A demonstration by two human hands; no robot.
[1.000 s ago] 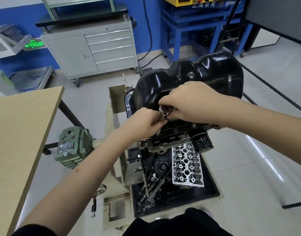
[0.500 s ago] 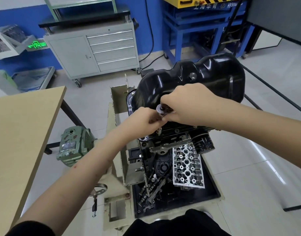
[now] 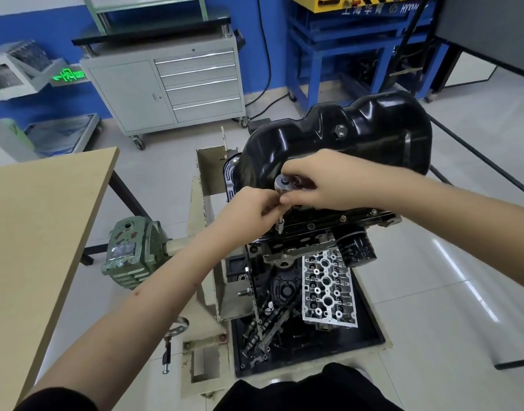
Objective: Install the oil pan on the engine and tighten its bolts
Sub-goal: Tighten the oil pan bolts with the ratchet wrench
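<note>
Oil pan [image 3: 337,143] sits black and glossy on top of the upturned engine [image 3: 302,232], which is held on the stand [image 3: 207,256]. Flange bolts visible along the near edge.

Right hand [image 3: 329,182] is curled around the ratchet [image 3: 284,183] at its head. Left hand [image 3: 248,207] pinches the extension just below it. The socket [image 3: 280,225] stands on a bolt at the near-left flange edge. Both grips are clamped on the tool.

Judged step: running down one flange bolt.

To do it well:
- keep the extension upright over the bolt, so the socket does not ride off the head;
- let the left fingers only steady the shaft;
- snug all bolts lightly first, then tighten in a crossing order so the pan seats evenly.

Whether the remaining bolts are tight cannot be told.
</note>
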